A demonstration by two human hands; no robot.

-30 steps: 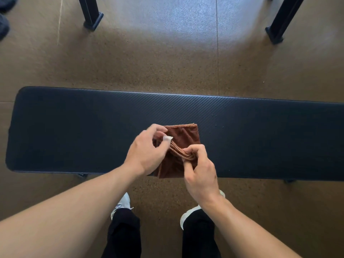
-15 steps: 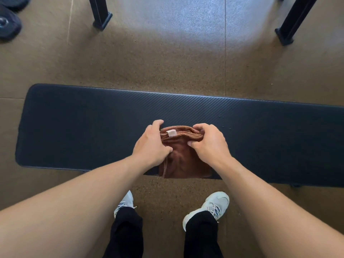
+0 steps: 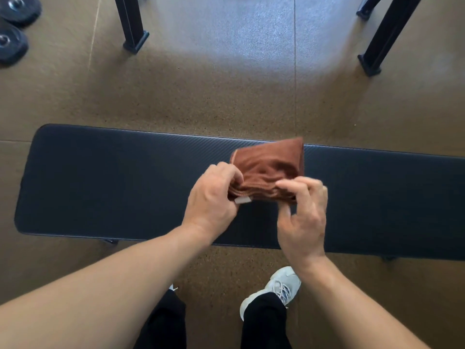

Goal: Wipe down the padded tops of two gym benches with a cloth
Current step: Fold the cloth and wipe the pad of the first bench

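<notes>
A long black padded bench point(image 3: 113, 182) runs across the view from left to right. Above its middle I hold a folded rust-brown cloth point(image 3: 271, 159) with a small white tag on its near edge. My left hand point(image 3: 214, 197) pinches the cloth's left near corner. My right hand point(image 3: 302, 217) grips the near right edge with thumb and fingertips. The cloth's far part is flipped away from me, toward the bench's far edge. Only this one bench is in view.
Two black metal frame legs point(image 3: 133, 26) point(image 3: 382, 39) stand on the brown speckled floor beyond the bench. Dark weight plates point(image 3: 12, 34) lie at the top left. My feet in pale sneakers point(image 3: 274, 288) stand just in front of the bench.
The cloth hung over the bench's near edge; now both hands have flipped it up and away, so that it lies toward the far edge. The view has shifted slightly.
</notes>
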